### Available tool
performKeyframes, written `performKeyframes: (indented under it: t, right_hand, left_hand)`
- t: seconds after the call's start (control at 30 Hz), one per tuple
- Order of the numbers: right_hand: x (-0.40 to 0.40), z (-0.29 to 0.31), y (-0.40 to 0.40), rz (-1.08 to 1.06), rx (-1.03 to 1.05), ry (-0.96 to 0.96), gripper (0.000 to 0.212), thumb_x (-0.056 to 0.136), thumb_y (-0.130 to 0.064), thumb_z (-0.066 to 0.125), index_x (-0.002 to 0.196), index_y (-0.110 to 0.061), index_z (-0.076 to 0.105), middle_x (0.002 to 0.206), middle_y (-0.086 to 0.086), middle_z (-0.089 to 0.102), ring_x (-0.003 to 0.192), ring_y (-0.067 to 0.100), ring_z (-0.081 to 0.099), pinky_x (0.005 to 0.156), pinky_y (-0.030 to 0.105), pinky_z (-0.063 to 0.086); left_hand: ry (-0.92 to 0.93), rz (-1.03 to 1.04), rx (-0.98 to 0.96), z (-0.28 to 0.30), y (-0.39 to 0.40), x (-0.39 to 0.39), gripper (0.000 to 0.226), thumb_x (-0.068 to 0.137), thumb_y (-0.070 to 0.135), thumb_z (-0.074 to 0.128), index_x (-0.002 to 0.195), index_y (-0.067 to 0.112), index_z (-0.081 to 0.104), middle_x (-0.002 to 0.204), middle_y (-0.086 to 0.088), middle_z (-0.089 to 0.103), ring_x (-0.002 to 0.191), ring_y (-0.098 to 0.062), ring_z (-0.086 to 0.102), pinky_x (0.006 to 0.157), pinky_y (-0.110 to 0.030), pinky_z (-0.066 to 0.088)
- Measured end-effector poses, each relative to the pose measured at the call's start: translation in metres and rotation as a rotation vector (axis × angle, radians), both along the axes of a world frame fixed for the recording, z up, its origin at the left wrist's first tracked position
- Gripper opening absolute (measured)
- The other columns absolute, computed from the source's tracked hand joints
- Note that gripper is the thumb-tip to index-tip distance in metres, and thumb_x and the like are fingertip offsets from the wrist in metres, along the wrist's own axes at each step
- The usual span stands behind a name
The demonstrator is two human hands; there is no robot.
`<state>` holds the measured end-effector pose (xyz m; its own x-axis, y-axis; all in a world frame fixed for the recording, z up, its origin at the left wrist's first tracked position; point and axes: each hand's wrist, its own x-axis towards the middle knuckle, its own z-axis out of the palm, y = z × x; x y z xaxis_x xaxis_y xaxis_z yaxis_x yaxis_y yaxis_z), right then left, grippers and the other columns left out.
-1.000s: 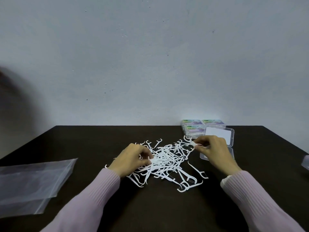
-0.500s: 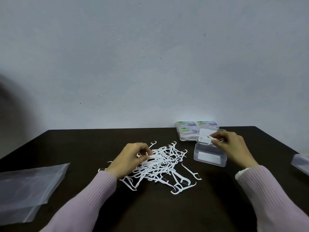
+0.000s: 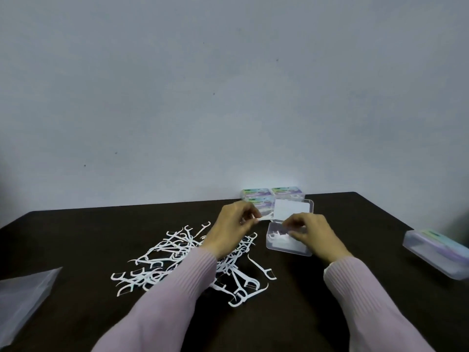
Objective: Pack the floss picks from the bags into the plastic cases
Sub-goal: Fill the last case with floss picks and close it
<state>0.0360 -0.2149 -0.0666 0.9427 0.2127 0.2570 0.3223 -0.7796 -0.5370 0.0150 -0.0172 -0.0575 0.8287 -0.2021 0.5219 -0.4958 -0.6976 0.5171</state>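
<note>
While our left hand [image 3: 232,231] pinches a floss pick [image 3: 265,218], our right hand's [image 3: 313,235] fingers [image 3: 294,234] curl inside the open clear case [image 3: 289,246]; we cannot tell what they grip.

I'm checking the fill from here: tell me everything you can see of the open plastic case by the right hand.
The open case is a clear, shallow rectangular plastic box resting flat on the dark table, right of the loose pile. Its hinged lid stands tilted back, with a white panel. A few white floss picks lie inside. The right hand reaches into it, fingers curled over the picks.
</note>
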Motion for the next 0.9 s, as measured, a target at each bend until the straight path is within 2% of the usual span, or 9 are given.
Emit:
performKeyframes:
  t: [0.13,0.3,0.53,0.63,0.77,0.9]
  right_hand:
    - [0.001,0.003,-0.013,-0.090,0.082,-0.074,0.019,0.087,-0.008,0.062,0.101,-0.019,0.067,0.098,-0.005,0.062,0.089,0.006,0.056,0.085,0.023,0.049]
    - [0.003,0.001,-0.025,-0.231,0.169,-0.051,0.015,0.088,-0.006,0.057,0.091,-0.017,0.067,0.091,-0.003,0.061,0.082,0.008,0.056,0.077,0.026,0.048]
    - [0.005,-0.001,-0.024,-0.229,0.165,-0.014,0.015,0.089,-0.007,0.057,0.086,-0.018,0.066,0.090,-0.003,0.062,0.082,0.009,0.057,0.075,0.025,0.046]
    - [0.005,-0.002,-0.023,-0.225,0.163,-0.031,0.016,0.089,-0.007,0.056,0.084,-0.019,0.066,0.091,-0.001,0.063,0.083,0.010,0.059,0.078,0.026,0.050]
    - [0.002,-0.002,-0.019,-0.192,0.143,-0.034,0.017,0.089,-0.007,0.056,0.085,-0.019,0.067,0.090,-0.002,0.063,0.080,0.009,0.059,0.073,0.023,0.048]
    - [0.000,-0.002,-0.018,-0.177,0.134,-0.044,0.016,0.088,-0.007,0.057,0.087,-0.019,0.067,0.091,-0.002,0.064,0.079,0.007,0.059,0.070,0.019,0.046]
  left_hand:
    - [-0.015,-0.033,-0.004,-0.003,-0.027,0.013,0.007,0.086,0.009,0.064,0.092,0.014,0.066,0.085,0.006,0.060,0.073,-0.003,0.052,0.067,-0.010,0.040]
    - [0.028,-0.055,0.060,-0.013,-0.049,0.027,0.010,0.086,0.007,0.063,0.092,0.014,0.067,0.092,0.001,0.064,0.080,-0.010,0.057,0.073,-0.024,0.047]
    - [0.098,-0.088,0.089,-0.021,-0.057,0.034,0.011,0.082,0.013,0.069,0.092,0.018,0.067,0.095,0.003,0.065,0.087,-0.008,0.059,0.081,-0.024,0.048]
    - [0.119,-0.088,0.044,-0.021,-0.055,0.035,0.016,0.078,0.011,0.074,0.091,0.017,0.067,0.089,0.003,0.066,0.083,-0.008,0.060,0.079,-0.025,0.050]
    - [0.120,-0.044,-0.001,-0.021,-0.053,0.034,0.018,0.072,0.012,0.078,0.084,0.020,0.067,0.081,0.006,0.067,0.077,-0.007,0.062,0.074,-0.027,0.050]
    - [0.095,0.013,0.010,-0.021,-0.055,0.031,0.015,0.070,0.018,0.080,0.080,0.022,0.069,0.077,0.008,0.068,0.073,-0.004,0.061,0.073,-0.021,0.047]
